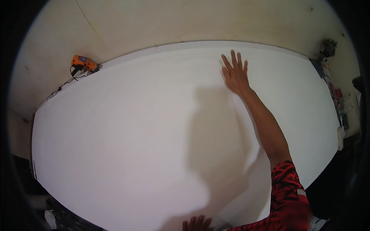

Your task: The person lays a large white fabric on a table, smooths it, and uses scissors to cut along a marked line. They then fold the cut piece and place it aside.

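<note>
One white board fills the tabletop. Right hand flat, fingers spread, at 1 o'clock. Left hand at 6 o'clock, fingertips only; state unclear. One orange drill at 10 o'clock.

The right hand lies flat, fingers spread, on a large white board; left hand touches its near edge.

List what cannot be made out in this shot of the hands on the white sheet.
- Left hand: head view, only fingertips show; the lower edge cuts the rest.
- Clutter beyond the white sheet, far from the right hand: too small and dim.
- Orange tool: too small to identify.
</note>
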The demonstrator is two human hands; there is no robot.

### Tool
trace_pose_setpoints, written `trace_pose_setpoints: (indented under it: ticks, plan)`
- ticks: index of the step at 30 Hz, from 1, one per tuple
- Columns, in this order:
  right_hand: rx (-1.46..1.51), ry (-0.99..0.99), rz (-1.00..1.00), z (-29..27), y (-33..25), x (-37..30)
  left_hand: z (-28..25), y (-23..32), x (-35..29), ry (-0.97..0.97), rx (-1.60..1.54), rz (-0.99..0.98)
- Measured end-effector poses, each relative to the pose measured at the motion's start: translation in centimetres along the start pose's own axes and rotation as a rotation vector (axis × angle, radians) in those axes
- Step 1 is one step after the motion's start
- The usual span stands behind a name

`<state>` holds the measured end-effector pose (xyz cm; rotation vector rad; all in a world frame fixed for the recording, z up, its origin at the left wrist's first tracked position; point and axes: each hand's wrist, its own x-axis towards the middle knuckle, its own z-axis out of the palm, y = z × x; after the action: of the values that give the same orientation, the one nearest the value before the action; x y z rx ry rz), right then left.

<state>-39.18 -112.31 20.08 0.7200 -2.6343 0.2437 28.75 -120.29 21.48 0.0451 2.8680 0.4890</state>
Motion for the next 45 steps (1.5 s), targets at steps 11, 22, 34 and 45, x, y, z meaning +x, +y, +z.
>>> trace_pose_setpoints:
  ticks: [11,22,34,45]
  plan:
    - [-0.016,-0.488,0.271,8.7,-5.2,14.6,1.5,-0.9,1.4,0.156,0.339,-0.023]
    - [0.055,-0.534,0.19,8.9,-25.5,18.6,-7.8,-22.2,-6.2,0.206,0.271,-0.574]
    - [0.109,-0.246,-0.217,13.4,-53.6,19.8,-6.6,-35.4,-14.3,0.473,0.195,-0.6]
    - [0.169,-0.353,-0.273,17.6,-71.8,23.7,-10.7,-47.1,-19.8,0.421,0.079,-0.773]
